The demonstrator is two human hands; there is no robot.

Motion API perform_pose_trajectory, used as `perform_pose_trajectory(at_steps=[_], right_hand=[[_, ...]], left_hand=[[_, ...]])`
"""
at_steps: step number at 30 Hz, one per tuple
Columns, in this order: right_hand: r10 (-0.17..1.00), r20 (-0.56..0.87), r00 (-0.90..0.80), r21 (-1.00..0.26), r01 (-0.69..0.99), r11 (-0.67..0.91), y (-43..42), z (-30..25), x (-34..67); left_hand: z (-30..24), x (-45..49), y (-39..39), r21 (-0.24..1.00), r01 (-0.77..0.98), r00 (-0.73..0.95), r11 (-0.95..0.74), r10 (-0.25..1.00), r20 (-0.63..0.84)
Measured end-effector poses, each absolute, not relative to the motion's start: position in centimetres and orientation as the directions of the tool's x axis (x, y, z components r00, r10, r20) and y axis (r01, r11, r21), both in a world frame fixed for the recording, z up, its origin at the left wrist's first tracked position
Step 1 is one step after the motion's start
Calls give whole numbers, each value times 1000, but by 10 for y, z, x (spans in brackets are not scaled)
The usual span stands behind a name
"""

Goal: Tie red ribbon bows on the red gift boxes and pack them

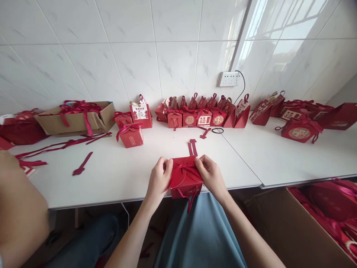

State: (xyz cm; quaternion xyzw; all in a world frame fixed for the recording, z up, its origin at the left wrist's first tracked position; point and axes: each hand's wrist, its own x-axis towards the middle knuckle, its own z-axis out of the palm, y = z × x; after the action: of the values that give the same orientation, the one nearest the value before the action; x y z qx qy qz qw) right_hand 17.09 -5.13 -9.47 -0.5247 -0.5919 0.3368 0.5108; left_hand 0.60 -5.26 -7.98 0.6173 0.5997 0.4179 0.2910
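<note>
Between my two hands is a red gift box (178,179) at the table's front edge. Its top flaps are folded over, a red ribbon (185,169) is tied across them, and a twisted cord handle (189,203) hangs down the near side. My left hand (161,175) grips the box's left side, thumb on the top. On the opposite side my right hand (210,175) pinches the upper right corner. Just beyond the box lie dark red paper strips (192,147).
Finished-looking red boxes (189,119) line the wall. A cardboard box of ribbons (50,124) stands back left, with loose ribbons (61,146) before it. A black ring (218,130) lies mid-table. Another person's arm (22,212) is at left. A large carton (275,219) of red boxes stands lower right.
</note>
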Motion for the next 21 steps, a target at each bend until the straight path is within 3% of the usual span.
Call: perform_pose_trajectory(at_steps=[6,9,12,14,16,18,21], right_hand=[[919,371,137,-900,295,319,-55,-100,168],[917,359,174,-914,263,308,-53,-106,170],[948,285,144,-937,251,244,-53,-107,177],[928,346,135,-897,338,285,-57,-99,183],[844,534,45,-752,483,449,-65,-86,185],[706,673,-219,-495,576,651,-74,-74,182],[546,628,-554,-206,559,803,-83,-66,167]], left_hand=[[-88,8,-53,851,506,-122,-138,966,230],[-91,9,-54,855,495,-151,-153,954,259],[-91,10,-54,885,443,-118,-143,969,216],[-91,10,-52,909,394,-88,-134,979,183],[-91,9,-50,931,337,-67,-141,983,173],[-90,8,-49,947,285,-49,-150,984,170],[-90,7,-48,958,235,-21,-162,985,171]])
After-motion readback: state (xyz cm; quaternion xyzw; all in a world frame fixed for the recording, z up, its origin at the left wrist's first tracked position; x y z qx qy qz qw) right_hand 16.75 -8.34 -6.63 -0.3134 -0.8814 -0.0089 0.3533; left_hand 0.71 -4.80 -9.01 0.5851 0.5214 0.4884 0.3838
